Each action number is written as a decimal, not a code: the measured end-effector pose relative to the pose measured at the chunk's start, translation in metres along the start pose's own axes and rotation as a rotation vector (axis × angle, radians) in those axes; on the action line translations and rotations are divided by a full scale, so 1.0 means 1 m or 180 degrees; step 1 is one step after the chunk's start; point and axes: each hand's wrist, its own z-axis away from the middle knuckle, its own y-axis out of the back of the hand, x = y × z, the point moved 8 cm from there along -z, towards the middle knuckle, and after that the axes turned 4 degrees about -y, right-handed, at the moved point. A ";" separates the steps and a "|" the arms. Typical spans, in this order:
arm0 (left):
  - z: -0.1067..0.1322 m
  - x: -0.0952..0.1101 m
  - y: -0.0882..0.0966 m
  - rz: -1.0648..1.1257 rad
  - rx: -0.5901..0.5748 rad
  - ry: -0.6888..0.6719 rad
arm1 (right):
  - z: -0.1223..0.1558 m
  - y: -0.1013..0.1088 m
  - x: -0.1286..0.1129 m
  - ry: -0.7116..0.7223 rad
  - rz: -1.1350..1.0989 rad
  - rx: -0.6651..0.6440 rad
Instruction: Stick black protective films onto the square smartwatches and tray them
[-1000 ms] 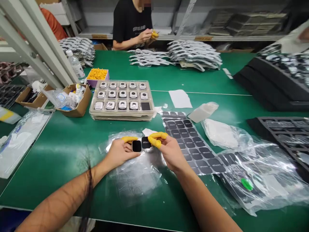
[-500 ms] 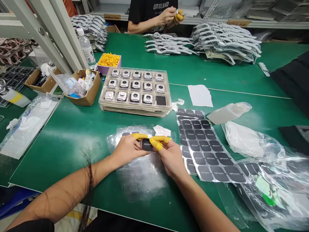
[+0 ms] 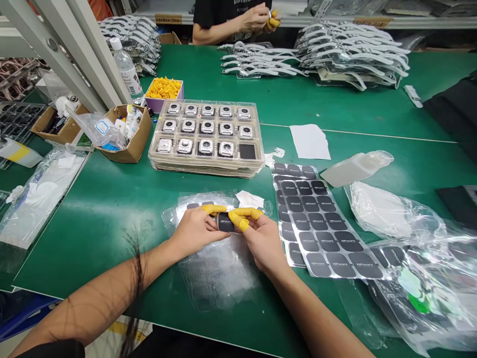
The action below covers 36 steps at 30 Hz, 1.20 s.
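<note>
Between my two hands is a small watch case (image 3: pixel 224 222), its dark face turned up toward me with light lettering on it. My left hand (image 3: pixel 196 226) grips it from the left, a yellow finger cot on the index finger. From the right, my right hand (image 3: pixel 257 233) pinches its edge, with yellow cots on thumb and index finger. Below the hands lie clear plastic film sheets (image 3: pixel 218 278). Sheets of dark square screen films (image 3: pixel 311 223) with printed lettering rest to the right. Beyond my hands, a clear tray (image 3: pixel 204 161) holds several watch cases in rows; its front right pocket shows only a dark pad.
A purple box of yellow finger cots (image 3: pixel 164 89), a cardboard box (image 3: pixel 128 144) and a water bottle (image 3: pixel 126 72) stand at left. A translucent bottle (image 3: pixel 356 168) and plastic bags (image 3: pixel 428 293) lie right. Across the table, a person (image 3: pixel 227 25) works near stacked white parts (image 3: pixel 354 49).
The camera view has shifted slightly, moving the scene a little. Both hands still hold the watch case, and my right thumb and finger have shifted slightly along its edge.
</note>
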 end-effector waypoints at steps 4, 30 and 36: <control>0.000 0.001 0.001 -0.0079 0.0015 -0.0036 | 0.002 -0.001 0.001 0.0046 0.0085 0.0030; 0.002 0.010 0.037 0.1559 0.0578 0.0144 | 0.035 -0.015 -0.030 0.2977 0.3769 -0.0195; -0.078 0.102 0.060 -0.1252 0.0575 -0.1003 | 0.032 -0.022 -0.021 0.2762 0.4169 -0.0346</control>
